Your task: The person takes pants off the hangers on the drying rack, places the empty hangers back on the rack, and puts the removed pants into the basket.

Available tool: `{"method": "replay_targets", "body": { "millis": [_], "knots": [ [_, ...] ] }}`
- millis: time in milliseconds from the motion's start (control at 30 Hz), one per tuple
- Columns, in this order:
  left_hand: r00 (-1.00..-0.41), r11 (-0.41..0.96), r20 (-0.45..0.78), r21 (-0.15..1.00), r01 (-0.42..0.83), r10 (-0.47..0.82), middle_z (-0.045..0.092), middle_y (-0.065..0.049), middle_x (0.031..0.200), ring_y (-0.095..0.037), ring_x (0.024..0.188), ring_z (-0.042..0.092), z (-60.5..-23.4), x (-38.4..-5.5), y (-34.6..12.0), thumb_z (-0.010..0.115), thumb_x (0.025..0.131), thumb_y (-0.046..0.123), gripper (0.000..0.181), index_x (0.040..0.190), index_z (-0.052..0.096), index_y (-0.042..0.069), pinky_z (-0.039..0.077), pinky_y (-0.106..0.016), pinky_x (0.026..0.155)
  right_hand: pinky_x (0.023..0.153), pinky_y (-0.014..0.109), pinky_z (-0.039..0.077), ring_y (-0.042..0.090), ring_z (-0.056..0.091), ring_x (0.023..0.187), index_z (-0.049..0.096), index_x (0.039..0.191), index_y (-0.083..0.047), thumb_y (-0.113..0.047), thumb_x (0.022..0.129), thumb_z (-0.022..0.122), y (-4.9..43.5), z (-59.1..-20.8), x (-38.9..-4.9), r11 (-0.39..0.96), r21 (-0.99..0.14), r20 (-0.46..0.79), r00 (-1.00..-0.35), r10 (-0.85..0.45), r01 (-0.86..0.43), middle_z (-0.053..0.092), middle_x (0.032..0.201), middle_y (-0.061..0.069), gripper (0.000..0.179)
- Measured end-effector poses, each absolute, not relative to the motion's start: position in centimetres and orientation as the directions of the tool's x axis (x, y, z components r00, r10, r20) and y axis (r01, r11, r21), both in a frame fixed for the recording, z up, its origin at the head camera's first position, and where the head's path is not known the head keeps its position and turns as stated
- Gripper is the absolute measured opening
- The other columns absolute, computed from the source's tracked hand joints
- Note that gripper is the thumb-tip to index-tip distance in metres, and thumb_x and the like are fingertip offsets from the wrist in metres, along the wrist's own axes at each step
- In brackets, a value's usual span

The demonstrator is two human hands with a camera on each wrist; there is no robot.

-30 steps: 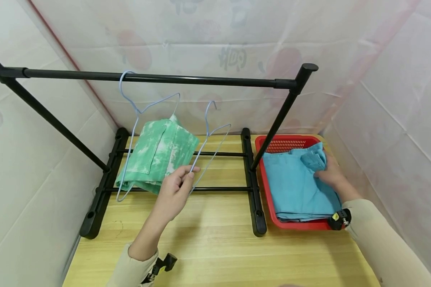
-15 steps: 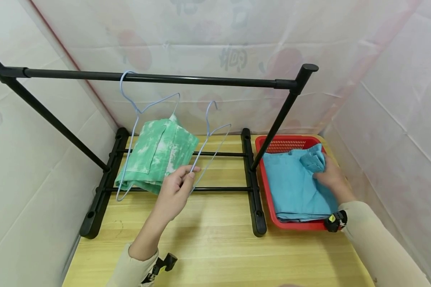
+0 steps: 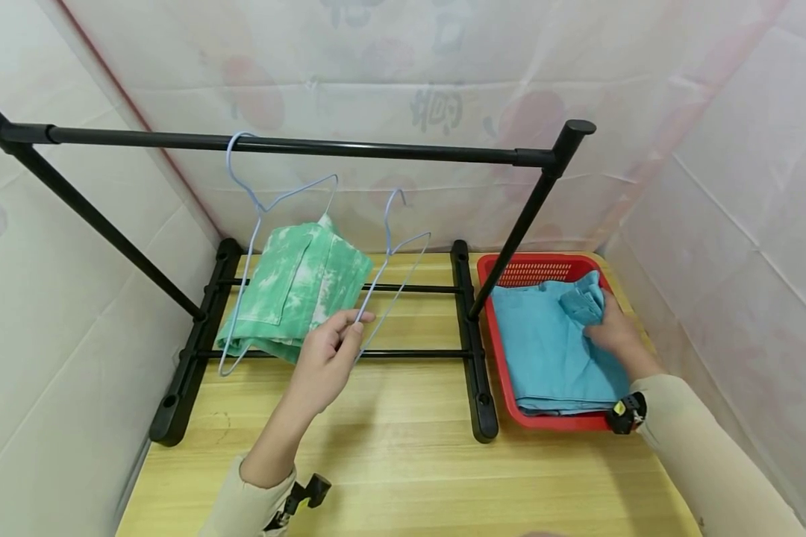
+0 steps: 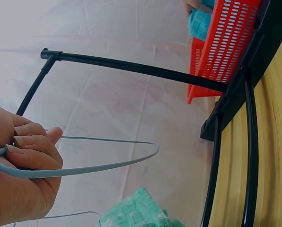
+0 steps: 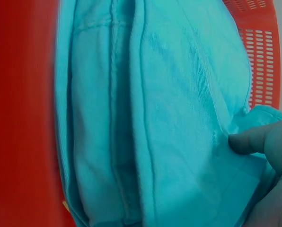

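My left hand grips the side of a light-blue wire hanger, held up in front of the rack with its hook free of the bar. In the left wrist view the fingers curl round the hanger's wire. On the right, my right hand pinches the upper right edge of a folded blue garment in a red basket. The right wrist view has the thumb pressed on the blue cloth; the other fingers are mostly hidden.
A black clothes rack stands on the wooden table. From its bar hangs another blue hanger carrying a green-and-white tie-dye garment. The rack's right foot lies close to the basket. White curtains enclose the back and sides.
My right hand has shifted slightly left, drawing the garment's bunched corner a little with it. The left hand and its hanger stay almost still.
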State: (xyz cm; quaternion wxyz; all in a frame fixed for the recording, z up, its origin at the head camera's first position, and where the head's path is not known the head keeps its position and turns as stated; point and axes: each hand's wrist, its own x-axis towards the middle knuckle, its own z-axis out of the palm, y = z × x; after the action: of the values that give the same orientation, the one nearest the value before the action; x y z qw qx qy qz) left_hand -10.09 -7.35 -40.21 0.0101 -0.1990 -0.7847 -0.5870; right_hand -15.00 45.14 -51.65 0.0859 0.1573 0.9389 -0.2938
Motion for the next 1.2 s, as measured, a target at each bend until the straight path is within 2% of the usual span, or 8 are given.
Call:
{"method": "replay_targets", "body": {
  "millis": [400, 633, 833, 1033, 1200],
  "knots": [
    [-0.921, 0.229, 0.247, 0.919, 0.322, 0.302, 0.038, -0.001, 0.053, -0.011, 0.040, 0.030, -40.16, -10.02, -7.38, 0.046, 0.108, 0.019, 0.025, 0.121, 0.065, 0.010, 0.026, -0.027, 0.039, 0.101, 0.079, 0.025, 0.062, 0.023, 0.131, -0.009, 0.155, 0.003, -0.010, 0.091, 0.067, 45.13, -51.65, -15.35, 0.763, -0.535, -0.304, -0.925, 0.227, 0.363, 0.014, 0.152, 0.040, 0.100],
    [-0.919, 0.229, 0.252, 0.917, 0.327, 0.304, 0.037, -0.001, 0.053, -0.011, 0.040, 0.030, -40.18, -10.02, -7.40, 0.045, 0.108, 0.020, 0.026, 0.121, 0.065, 0.009, 0.025, -0.028, 0.038, 0.101, 0.078, 0.026, 0.062, 0.026, 0.130, -0.011, 0.155, 0.004, -0.021, 0.095, 0.063, 44.83, -51.35, -15.23, 0.769, -0.531, -0.308, -0.926, 0.216, 0.356, 0.018, 0.150, 0.042, 0.098],
    [-0.921, 0.228, 0.246, 0.919, 0.321, 0.303, 0.038, -0.001, 0.053, -0.011, 0.040, 0.030, -40.11, -9.92, -7.36, 0.046, 0.108, 0.020, 0.026, 0.122, 0.065, 0.009, 0.026, -0.028, 0.038, 0.102, 0.079, 0.023, 0.063, 0.019, 0.132, -0.019, 0.154, 0.000, -0.024, 0.095, 0.063, 44.96, -51.16, -15.10, 0.748, -0.554, -0.326, -0.922, 0.210, 0.366, 0.010, 0.151, 0.043, 0.104],
    [-0.919, 0.230, 0.249, 0.918, 0.325, 0.305, 0.038, -0.001, 0.053, -0.012, 0.041, 0.030, -40.06, -9.88, -7.42, 0.045, 0.108, 0.020, 0.026, 0.121, 0.065, 0.010, 0.026, -0.028, 0.039, 0.103, 0.080, 0.021, 0.063, 0.016, 0.133, -0.021, 0.153, 0.000, -0.025, 0.095, 0.063, 45.28, -51.22, -15.21, 0.732, -0.571, -0.329, -0.920, 0.212, 0.372, 0.005, 0.153, 0.042, 0.105],
    [-0.919, 0.223, 0.245, 0.921, 0.320, 0.309, 0.038, -0.002, 0.054, -0.012, 0.041, 0.031, -39.99, -9.78, -7.43, 0.045, 0.108, 0.019, 0.026, 0.121, 0.065, 0.010, 0.026, -0.028, 0.039, 0.103, 0.079, 0.019, 0.063, 0.015, 0.136, -0.019, 0.154, -0.001, -0.023, 0.096, 0.062, 44.95, -51.01, -14.80, 0.728, -0.605, -0.265, -0.944, 0.196, 0.321, 0.004, 0.154, 0.042, 0.102]
  ]
}}
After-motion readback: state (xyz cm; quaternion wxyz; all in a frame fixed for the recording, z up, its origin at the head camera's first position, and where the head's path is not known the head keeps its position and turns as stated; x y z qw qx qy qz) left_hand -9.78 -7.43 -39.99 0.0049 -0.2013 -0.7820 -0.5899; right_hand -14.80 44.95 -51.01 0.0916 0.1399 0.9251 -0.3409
